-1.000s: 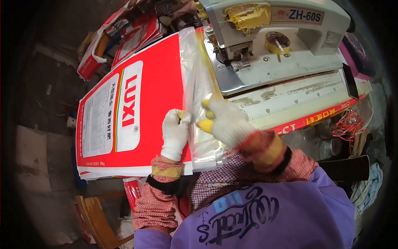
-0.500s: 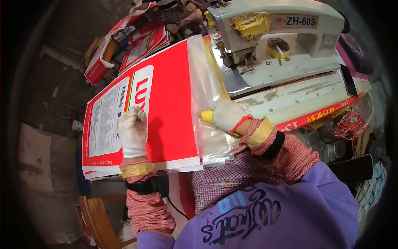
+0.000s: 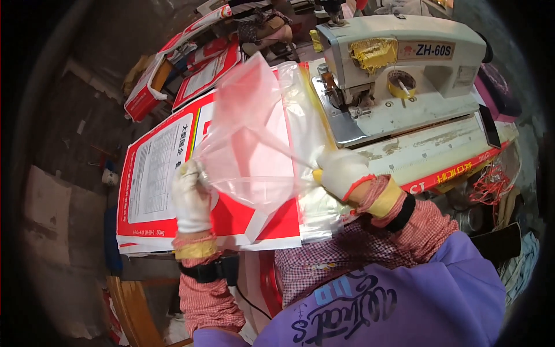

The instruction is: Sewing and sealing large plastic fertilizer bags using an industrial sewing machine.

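I am pinching the clear plastic liner (image 3: 254, 144) in both gloved hands: my left hand (image 3: 192, 196) is closing its grip tight on one edge, my right hand (image 3: 341, 172) on the other. The liner is ballooning up, thin and glossy, over the red and white sack (image 3: 156, 191) lying on the bench beside the sewing machine (image 3: 399, 69).

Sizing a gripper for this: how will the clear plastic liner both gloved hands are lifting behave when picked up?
Likely floppy: the clear plastic liner billows and creases between the left hand and right hand. Probably very light, since it holds its puffed shape off the red sack. Possibly slippery; its film looks glossy.
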`<action>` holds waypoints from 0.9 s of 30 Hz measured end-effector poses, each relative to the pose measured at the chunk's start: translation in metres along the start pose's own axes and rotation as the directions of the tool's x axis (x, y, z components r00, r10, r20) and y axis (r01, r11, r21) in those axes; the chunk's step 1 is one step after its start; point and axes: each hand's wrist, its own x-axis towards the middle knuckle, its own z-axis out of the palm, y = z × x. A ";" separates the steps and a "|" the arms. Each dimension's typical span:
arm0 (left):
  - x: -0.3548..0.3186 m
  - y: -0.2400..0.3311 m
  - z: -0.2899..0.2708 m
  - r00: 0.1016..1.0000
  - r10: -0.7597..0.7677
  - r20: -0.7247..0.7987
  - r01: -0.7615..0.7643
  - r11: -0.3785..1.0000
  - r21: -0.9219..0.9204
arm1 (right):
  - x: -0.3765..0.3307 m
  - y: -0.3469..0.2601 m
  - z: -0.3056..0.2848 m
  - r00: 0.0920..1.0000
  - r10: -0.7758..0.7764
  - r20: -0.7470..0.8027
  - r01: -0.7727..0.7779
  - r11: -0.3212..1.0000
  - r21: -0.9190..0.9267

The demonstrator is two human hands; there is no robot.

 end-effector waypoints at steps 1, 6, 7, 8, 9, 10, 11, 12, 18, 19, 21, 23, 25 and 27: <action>-0.005 0.009 0.005 1.000 0.001 -0.003 -0.001 1.000 0.010 | 0.004 -0.008 -0.002 0.999 0.032 0.001 -0.032 0.996 -0.089; -0.019 0.030 0.023 0.993 0.071 0.099 -0.104 0.914 0.391 | 0.027 -0.080 -0.019 0.812 -0.575 -0.101 0.581 0.776 0.245; -0.022 0.030 0.028 0.990 0.053 0.129 -0.107 0.879 0.464 | 0.054 -0.087 -0.004 0.818 -0.572 -0.053 0.546 0.746 0.381; -0.031 0.032 0.032 0.995 -0.004 0.096 -0.048 0.843 0.535 | 0.070 -0.095 -0.010 0.782 -0.620 -0.071 0.609 0.734 0.301; -0.035 0.027 0.033 0.970 -0.072 0.234 -0.080 0.811 0.579 | 0.133 -0.090 0.027 0.598 -0.768 -0.230 0.741 0.639 -0.206; -0.049 0.020 0.022 0.967 -0.133 0.218 -0.074 0.671 0.737 | 0.153 -0.094 0.010 0.784 -0.592 -0.187 0.578 0.806 -0.132; -0.061 0.023 0.034 0.907 -0.330 0.261 0.040 0.685 0.727 | 0.206 -0.071 0.020 0.766 -0.429 -0.479 0.517 0.854 0.062; -0.071 0.014 0.016 0.843 -0.249 0.476 -0.287 0.541 0.791 | 0.220 -0.057 0.020 0.510 -0.183 -0.840 0.610 0.766 0.203; -0.106 0.060 -0.044 0.075 -0.783 0.618 -0.023 0.618 0.786 | 0.182 -0.047 0.000 0.878 -0.261 -0.402 0.433 0.791 0.432; -0.081 0.079 -0.017 0.011 -0.809 0.588 -0.198 0.575 0.794 | 0.172 -0.049 -0.006 0.892 -0.275 -0.358 0.426 0.774 0.469; -0.032 0.102 0.026 0.147 -0.844 0.516 -0.144 0.498 0.855 | 0.146 -0.052 -0.006 0.911 -0.313 -0.268 0.411 0.728 0.549; -0.001 0.107 0.059 0.359 -0.866 0.348 0.217 0.440 0.871 | 0.131 -0.053 -0.016 0.919 -0.349 -0.184 0.383 0.676 0.630; 0.012 0.105 0.080 0.608 -0.646 0.462 0.073 0.625 0.778 | 0.124 -0.077 -0.001 0.962 -0.222 -0.162 0.159 -0.031 0.987; 0.014 0.106 0.097 0.659 -0.641 0.394 0.022 0.539 0.842 | 0.134 -0.064 -0.008 0.947 -0.262 -0.185 0.227 0.140 0.964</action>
